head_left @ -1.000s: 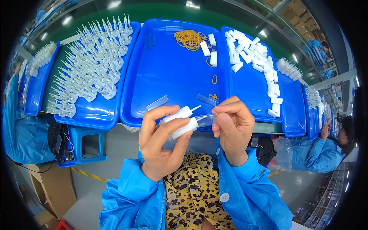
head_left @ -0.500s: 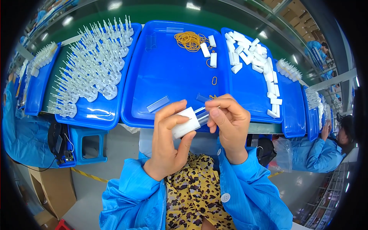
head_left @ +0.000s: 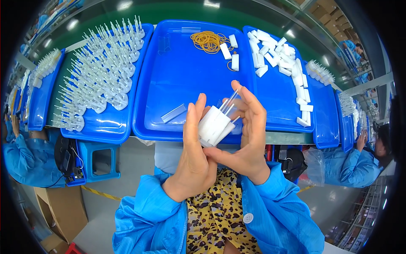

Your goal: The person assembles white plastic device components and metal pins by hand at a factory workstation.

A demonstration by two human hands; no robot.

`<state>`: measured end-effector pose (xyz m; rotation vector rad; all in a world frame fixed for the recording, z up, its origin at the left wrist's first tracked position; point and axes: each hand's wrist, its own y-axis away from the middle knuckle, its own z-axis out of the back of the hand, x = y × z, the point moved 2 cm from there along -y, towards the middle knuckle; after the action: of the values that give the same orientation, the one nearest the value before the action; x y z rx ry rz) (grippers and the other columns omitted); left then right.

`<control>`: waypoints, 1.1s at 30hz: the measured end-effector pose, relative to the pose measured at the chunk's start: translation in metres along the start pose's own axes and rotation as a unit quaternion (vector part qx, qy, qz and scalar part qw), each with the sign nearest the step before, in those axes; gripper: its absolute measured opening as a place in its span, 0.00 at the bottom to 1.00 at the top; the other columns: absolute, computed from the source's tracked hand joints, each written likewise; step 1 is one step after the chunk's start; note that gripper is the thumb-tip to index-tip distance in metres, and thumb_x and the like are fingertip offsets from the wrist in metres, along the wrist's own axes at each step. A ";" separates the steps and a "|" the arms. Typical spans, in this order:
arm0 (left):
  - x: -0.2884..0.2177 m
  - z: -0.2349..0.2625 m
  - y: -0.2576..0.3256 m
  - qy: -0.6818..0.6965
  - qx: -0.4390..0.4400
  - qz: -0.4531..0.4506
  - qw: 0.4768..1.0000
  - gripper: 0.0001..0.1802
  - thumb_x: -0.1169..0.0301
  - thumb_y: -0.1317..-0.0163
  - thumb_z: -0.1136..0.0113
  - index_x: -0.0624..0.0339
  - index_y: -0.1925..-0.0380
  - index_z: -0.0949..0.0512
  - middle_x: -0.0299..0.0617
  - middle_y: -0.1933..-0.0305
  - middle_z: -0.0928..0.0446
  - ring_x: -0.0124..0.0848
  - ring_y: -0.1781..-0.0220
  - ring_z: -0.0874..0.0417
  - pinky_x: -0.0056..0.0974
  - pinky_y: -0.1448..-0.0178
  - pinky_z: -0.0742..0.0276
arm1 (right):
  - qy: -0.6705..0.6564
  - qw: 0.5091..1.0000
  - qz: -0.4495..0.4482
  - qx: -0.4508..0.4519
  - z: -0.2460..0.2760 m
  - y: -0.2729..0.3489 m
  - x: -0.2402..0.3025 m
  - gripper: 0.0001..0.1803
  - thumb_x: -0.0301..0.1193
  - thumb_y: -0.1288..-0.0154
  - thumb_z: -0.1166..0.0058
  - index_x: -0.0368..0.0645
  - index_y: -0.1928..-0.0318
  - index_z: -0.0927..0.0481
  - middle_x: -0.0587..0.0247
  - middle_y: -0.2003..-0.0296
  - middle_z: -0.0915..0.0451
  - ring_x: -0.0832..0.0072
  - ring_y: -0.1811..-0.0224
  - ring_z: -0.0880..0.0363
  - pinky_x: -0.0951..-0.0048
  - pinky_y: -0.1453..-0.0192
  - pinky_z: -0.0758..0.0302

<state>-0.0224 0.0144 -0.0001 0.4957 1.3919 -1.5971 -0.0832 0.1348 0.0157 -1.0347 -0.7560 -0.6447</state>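
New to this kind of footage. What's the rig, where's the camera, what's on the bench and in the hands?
There's no machine here: these are a person's bare left hand and right hand, coming out of blue sleeves. The view is from the left of two wide fisheye cameras worn on the head, looking down, so straight edges bend near the rim.

The middle blue tray holds tan rubber bands, a few small white blocks and a clear strip. The left tray carries rows of upright white spiky parts; the right tray has many more white blocks.

Between them, the hands cradle white pieces with clear parts sticking out at the upper end.
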 end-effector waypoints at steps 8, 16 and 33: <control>-0.005 -0.003 -0.001 0.064 0.013 0.030 0.997 0.53 0.95 0.51 0.54 0.70 0.30 0.73 0.65 0.25 0.61 0.59 0.27 0.46 0.53 0.31 0.37 | 0.193 0.975 0.111 0.015 0.008 -0.002 0.006 0.49 0.37 0.65 0.24 0.38 0.40 0.33 0.45 0.36 0.36 0.56 0.40 0.30 0.62 0.41 0.30; -0.007 -0.002 -0.001 0.013 0.035 0.031 0.999 0.56 0.92 0.48 0.47 0.63 0.29 0.74 0.64 0.25 0.56 0.55 0.29 0.39 0.49 0.33 0.31 | 0.211 0.960 0.170 -0.070 0.003 0.004 0.006 0.36 0.36 0.65 0.26 0.38 0.51 0.23 0.57 0.52 0.29 0.56 0.45 0.29 0.57 0.42 0.28; 0.007 0.035 -0.002 0.242 -0.130 0.084 0.958 0.33 0.83 0.38 0.49 0.67 0.32 0.46 0.58 0.30 0.44 0.43 0.29 0.39 0.44 0.28 0.41 | 0.274 0.961 0.004 0.035 0.042 -0.020 -0.029 0.20 0.25 0.53 0.35 0.43 0.55 0.19 0.59 0.55 0.23 0.61 0.51 0.27 0.62 0.49 0.29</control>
<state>-0.0185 -0.0207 0.0047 0.8594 1.8375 -1.1734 -0.1266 0.1695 0.0157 -0.7402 -0.2856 -0.8436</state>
